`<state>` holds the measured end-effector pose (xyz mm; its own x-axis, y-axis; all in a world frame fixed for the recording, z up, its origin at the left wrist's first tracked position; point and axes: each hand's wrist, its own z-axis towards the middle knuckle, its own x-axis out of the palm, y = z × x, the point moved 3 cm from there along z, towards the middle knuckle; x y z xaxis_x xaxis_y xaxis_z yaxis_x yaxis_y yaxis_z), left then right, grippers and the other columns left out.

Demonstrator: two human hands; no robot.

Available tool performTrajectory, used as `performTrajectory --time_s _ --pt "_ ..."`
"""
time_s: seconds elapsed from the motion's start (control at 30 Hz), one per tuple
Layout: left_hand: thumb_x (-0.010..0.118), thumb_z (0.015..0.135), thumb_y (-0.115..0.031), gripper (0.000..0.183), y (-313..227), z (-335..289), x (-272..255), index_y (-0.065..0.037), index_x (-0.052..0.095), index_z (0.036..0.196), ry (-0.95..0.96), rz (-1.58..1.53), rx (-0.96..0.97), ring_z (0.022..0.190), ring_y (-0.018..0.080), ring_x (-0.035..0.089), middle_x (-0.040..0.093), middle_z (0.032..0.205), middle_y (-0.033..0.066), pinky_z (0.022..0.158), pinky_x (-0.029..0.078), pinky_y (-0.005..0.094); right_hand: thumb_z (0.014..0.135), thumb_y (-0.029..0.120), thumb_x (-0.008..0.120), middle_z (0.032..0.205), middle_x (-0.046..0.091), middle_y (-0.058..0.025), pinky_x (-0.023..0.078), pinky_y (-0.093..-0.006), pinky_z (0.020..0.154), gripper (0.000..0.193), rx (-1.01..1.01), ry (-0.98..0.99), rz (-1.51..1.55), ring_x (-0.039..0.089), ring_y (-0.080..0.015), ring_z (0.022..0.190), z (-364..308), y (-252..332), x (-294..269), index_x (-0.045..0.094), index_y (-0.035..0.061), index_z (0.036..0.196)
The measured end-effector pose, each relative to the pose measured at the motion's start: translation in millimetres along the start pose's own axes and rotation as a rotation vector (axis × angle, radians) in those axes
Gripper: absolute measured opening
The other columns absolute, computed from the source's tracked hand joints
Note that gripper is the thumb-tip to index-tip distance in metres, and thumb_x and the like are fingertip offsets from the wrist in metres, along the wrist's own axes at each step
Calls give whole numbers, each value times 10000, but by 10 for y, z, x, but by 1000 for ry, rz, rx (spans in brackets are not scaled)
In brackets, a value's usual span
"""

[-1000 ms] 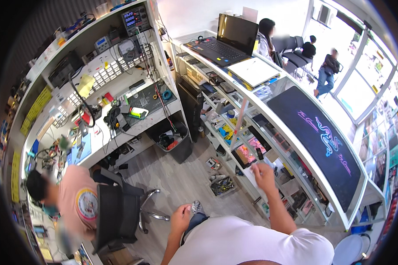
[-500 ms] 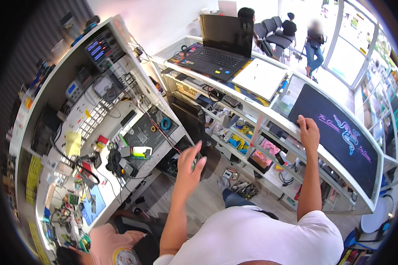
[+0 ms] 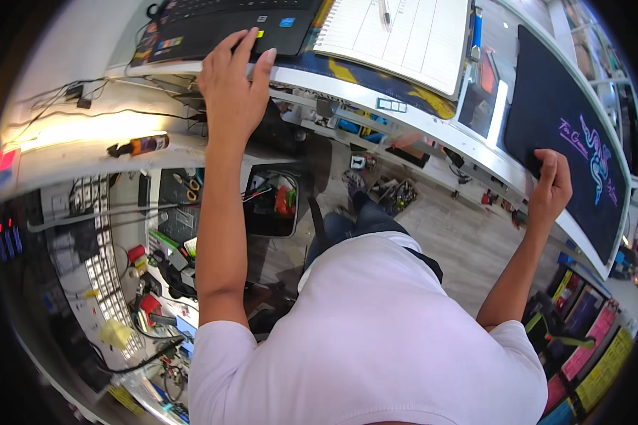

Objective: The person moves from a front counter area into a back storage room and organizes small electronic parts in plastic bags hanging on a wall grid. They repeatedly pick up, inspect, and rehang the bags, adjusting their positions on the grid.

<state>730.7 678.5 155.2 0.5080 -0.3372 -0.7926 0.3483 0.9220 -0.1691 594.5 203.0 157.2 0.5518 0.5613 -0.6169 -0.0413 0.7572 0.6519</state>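
My left hand (image 3: pixel 232 88) reaches to the front edge of a black laptop (image 3: pixel 290 30), its fingers apart, fingertips over the palm rest and thumb at the edge. It holds nothing. My right hand (image 3: pixel 551 185) is closed at the near edge of a large black mouse pad (image 3: pixel 553 106) with a coloured print, fingertips curled against that edge. The pad lies on the glass counter (image 3: pixel 500 170). Between the hands lies an open spiral notebook (image 3: pixel 397 42) with a pen (image 3: pixel 384 13) on its page.
Below the counter are shelves with small parts. A black bin (image 3: pixel 273 202) stands on the floor left of my legs, a box of parts (image 3: pixel 398 197) ahead of them. At left is a cluttered workbench (image 3: pixel 149 234) with cables. Colourful folders (image 3: pixel 592 340) stand at lower right.
My view has moved closer to the counter. My left hand has gone from the air beside the workbench to the laptop's front edge. My right hand is still at the mouse pad's edge.
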Motion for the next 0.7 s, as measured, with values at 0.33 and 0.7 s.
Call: performTrajectory --time_s 0.33,0.7 --pt "557 966 -583 561 213 9 -54 -251 577 1418 132 50 43 1338 294 402 506 1411 34 1134 225 500 1016 410 601 821 666 36 377 -232 669 415 200 -123 3 458 -53 717 -23 -77 82 746 36 907" --pt "624 926 -548 561 320 -58 -67 -253 588 1402 98 2 107 1277 306 443 523 1390 23 1084 300 498 997 461 613 797 675 2 409 -250 680 463 212 -208 -253 507 -79 725 -72 -141 -82 761 28 929"
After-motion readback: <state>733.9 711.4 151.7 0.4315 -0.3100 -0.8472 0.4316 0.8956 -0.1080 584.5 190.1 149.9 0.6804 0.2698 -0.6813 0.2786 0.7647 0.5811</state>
